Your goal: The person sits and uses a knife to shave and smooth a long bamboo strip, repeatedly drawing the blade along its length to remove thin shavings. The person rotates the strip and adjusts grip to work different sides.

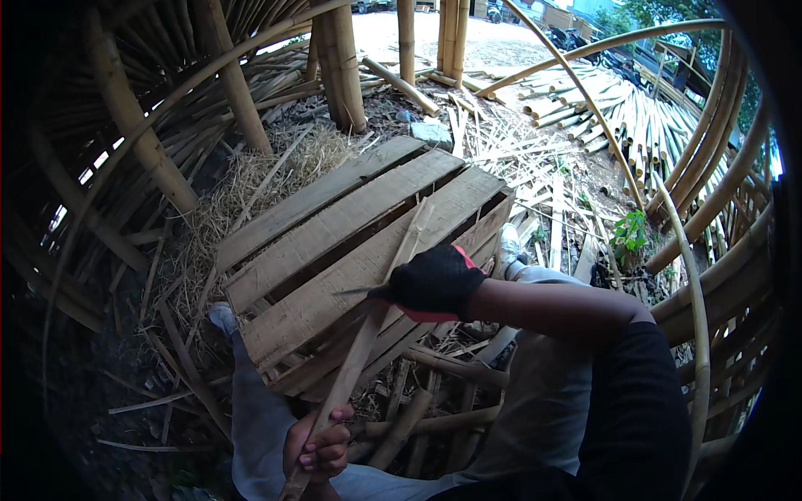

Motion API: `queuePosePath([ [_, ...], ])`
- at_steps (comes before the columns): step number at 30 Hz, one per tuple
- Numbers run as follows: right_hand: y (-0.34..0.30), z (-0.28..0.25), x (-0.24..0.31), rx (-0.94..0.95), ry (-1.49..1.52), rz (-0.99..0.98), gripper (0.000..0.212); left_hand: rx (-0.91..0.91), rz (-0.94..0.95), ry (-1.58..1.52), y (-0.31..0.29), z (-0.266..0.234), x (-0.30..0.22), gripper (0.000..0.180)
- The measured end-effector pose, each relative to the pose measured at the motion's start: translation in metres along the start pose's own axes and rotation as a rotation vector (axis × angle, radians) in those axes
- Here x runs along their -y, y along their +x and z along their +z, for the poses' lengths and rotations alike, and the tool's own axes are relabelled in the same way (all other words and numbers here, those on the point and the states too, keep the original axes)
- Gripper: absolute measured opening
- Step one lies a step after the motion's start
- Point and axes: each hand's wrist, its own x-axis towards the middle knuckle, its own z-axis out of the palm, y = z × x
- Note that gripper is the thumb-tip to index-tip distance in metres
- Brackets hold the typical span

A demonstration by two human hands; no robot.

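Black sleeve (639, 401) is caught closest to the camera, lower right. Long bamboo strip (351, 363) is gripped near its bottom end by the bare left hand (320, 447), fingers curled round it, and it's slanted up over the slatted wooden crate (334, 242). Right hand (439, 282), in a black and red glove, is clenched at the strip's middle, with what looks like a thin dark blade (355, 291) held in it. Bamboo poles (622, 117) are piled out back.
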Motion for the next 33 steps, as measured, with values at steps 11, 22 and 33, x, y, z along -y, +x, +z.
queuePosePath([
  [11,0.007,-0.019,0.023,0.113,0.137,0.12,0.055,0.0,0.074,0.0,-0.005,-0.003,0.006,0.024],
  [22,-0.005,0.012,0.043,0.049,0.137,-0.145,0.055,-0.031,0.104,0.091,-0.004,-0.003,-0.006,0.035],
  [33,0.015,-0.003,0.026,0.153,0.115,0.067,0.049,0.017,0.083,0.002,0.002,-0.003,-0.005,0.035],
])
